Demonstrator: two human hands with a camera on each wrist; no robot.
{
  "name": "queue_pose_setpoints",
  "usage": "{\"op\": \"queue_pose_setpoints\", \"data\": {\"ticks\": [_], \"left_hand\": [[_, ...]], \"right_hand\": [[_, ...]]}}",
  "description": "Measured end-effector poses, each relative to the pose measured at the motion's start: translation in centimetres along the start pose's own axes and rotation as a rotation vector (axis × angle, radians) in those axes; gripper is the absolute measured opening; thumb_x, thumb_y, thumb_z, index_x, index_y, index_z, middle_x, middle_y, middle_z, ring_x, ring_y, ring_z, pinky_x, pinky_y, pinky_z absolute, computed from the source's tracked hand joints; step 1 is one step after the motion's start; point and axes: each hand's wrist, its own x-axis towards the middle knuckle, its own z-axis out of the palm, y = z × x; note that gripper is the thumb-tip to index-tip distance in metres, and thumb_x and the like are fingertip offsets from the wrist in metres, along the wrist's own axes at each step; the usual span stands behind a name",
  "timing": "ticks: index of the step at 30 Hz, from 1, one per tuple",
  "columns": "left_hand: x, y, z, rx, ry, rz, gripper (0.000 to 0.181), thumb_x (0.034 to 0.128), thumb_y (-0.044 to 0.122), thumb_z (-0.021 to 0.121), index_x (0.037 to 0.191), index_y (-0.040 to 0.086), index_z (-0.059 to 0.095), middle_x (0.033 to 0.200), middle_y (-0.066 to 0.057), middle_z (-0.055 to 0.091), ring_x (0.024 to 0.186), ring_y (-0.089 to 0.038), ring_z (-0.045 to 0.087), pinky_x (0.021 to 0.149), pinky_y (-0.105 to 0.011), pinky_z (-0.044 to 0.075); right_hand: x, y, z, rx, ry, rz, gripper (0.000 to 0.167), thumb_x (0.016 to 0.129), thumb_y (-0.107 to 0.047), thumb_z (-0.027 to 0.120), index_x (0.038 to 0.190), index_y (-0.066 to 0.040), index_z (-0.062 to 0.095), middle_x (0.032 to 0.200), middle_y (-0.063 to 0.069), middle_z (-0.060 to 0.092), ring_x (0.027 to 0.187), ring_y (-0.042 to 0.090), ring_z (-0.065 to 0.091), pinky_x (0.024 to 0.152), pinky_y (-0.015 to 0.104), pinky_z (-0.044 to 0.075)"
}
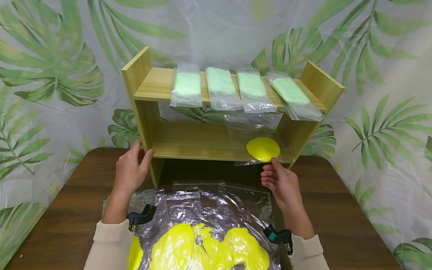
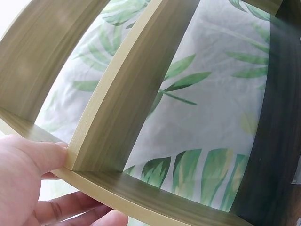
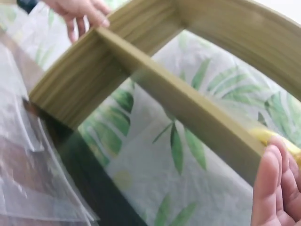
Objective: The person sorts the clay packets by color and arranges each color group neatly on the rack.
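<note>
On the right of the middle board of a wooden shelf (image 1: pixel 189 138) lies a clear plastic bag (image 1: pixel 236 131) with a round, glossy yellow slime-like mass (image 1: pixel 263 149) inside. My right hand (image 1: pixel 281 185) pinches the bag's front edge beside the yellow mass, its other fingers curled below the board. In the right wrist view, only part of the yellow mass (image 3: pixel 263 135) shows past the fingers. My left hand (image 1: pixel 129 170) holds the shelf's left side panel (image 2: pixel 150 207), thumb on the front edge at the middle board, fingers along the outside.
Several clear bags with pale green blocks (image 1: pixel 186 84) lie along the top board, their ends overhanging its front. Zip bags of flattened yellow mass (image 1: pixel 175 247) overlap on the dark wooden table (image 1: pixel 341 217) before the shelf. A leaf-patterned cloth (image 1: pixel 381 75) hangs behind.
</note>
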Motion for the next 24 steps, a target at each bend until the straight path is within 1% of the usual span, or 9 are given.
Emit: {"op": "queue_pose_setpoints", "data": {"ticks": [3,6,8,12,14,17,20,24], "left_hand": [[-0.1,0.0,0.0,-0.002,0.001,-0.001,0.029,0.0997,0.024,0.054,0.117,0.001,0.054,0.089,-0.02,0.068,0.073,-0.033,0.065,0.065,-0.052,0.048],[-0.2,0.1,-0.1,0.0,0.001,-0.002,0.028,0.0997,0.024,0.054,0.116,0.001,0.054,0.087,-0.019,0.068,0.071,-0.032,0.064,0.064,-0.05,0.047],[-0.3,0.1,0.0,0.002,0.002,-0.001,0.027,0.0998,0.024,0.054,0.114,0.001,0.054,0.085,-0.018,0.068,0.07,-0.031,0.063,0.062,-0.049,0.046],[-0.4,0.1,0.0,0.002,0.003,-0.002,0.027,0.0996,0.024,0.055,0.113,0.001,0.054,0.084,-0.017,0.067,0.069,-0.03,0.062,0.061,-0.047,0.046],[-0.4,0.1,0.0,0.001,0.003,0.0,0.027,0.0995,0.024,0.055,0.113,0.001,0.054,0.084,-0.017,0.067,0.069,-0.03,0.062,0.061,-0.046,0.046],[-0.3,0.1,0.0,0.001,0.005,0.006,0.026,0.0995,0.023,0.055,0.112,0.0,0.054,0.082,-0.017,0.066,0.068,-0.03,0.062,0.061,-0.047,0.045],[-0.2,0.1,-0.1,0.005,0.009,0.01,0.025,0.0996,0.023,0.054,0.111,0.0,0.054,0.081,-0.017,0.066,0.067,-0.03,0.061,0.061,-0.048,0.045],[0.0,0.1,0.0,0.019,0.008,0.013,0.026,0.0997,0.023,0.054,0.11,0.0,0.053,0.078,-0.016,0.065,0.065,-0.029,0.059,0.06,-0.047,0.043]], "right_hand": [[-0.1,-0.1,0.1,0.119,-0.099,0.0,0.036,0.098,-0.033,0.055,0.09,-0.003,0.073,0.076,0.005,0.07,0.065,0.015,0.066,0.066,0.025,0.055],[-0.3,-0.1,0.2,0.219,-0.195,0.017,0.034,0.101,-0.028,0.051,0.098,-0.003,0.073,0.079,0.004,0.071,0.067,0.014,0.066,0.069,0.024,0.055],[-0.3,0.0,0.2,0.272,-0.256,0.037,0.034,0.103,-0.025,0.047,0.103,-0.003,0.072,0.081,0.005,0.071,0.07,0.014,0.066,0.071,0.023,0.054],[-0.6,0.2,0.4,0.339,-0.363,0.058,0.036,0.106,-0.023,0.04,0.116,-0.003,0.068,0.086,0.005,0.071,0.076,0.014,0.066,0.074,0.024,0.054],[-0.7,0.2,0.5,0.345,-0.397,0.062,0.037,0.106,-0.022,0.037,0.121,-0.004,0.066,0.088,0.005,0.071,0.078,0.014,0.066,0.074,0.024,0.053],[-0.9,0.1,0.5,0.31,-0.423,0.064,0.038,0.107,-0.023,0.036,0.127,-0.006,0.063,0.09,0.005,0.071,0.079,0.015,0.066,0.074,0.024,0.053],[-1.1,-0.2,0.3,0.251,-0.425,0.071,0.037,0.106,-0.024,0.037,0.129,-0.006,0.061,0.091,0.005,0.071,0.081,0.015,0.066,0.075,0.024,0.053],[-1.5,-0.5,-0.1,0.19,-0.424,0.084,0.036,0.106,-0.024,0.038,0.128,-0.006,0.06,0.093,0.005,0.071,0.083,0.016,0.066,0.077,0.025,0.053]]}}
